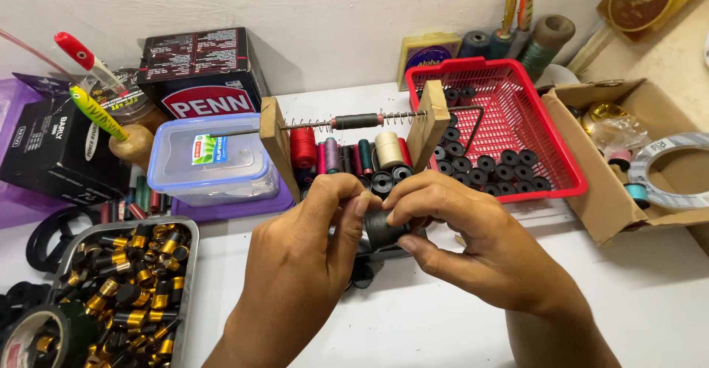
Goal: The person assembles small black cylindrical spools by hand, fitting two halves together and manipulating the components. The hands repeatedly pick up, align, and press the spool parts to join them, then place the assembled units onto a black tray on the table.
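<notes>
I hold a black spool (382, 227) between both hands, my left hand (306, 253) pinching one end and my right hand (473, 239) wrapped round the other. Just behind them stands a wooden frame (279, 146) with a spring-loaded rod (354, 122), thread spools (347, 157) beneath it. A red basket (565, 168) of black spools sits right, a metal tray (193, 279) of black-and-gold pieces left.

Both the left hand (306, 246) and the right hand (473, 239) are bare, without gloves, rings or watch; the forearms show no sleeves, and the fingernails are short
</notes>
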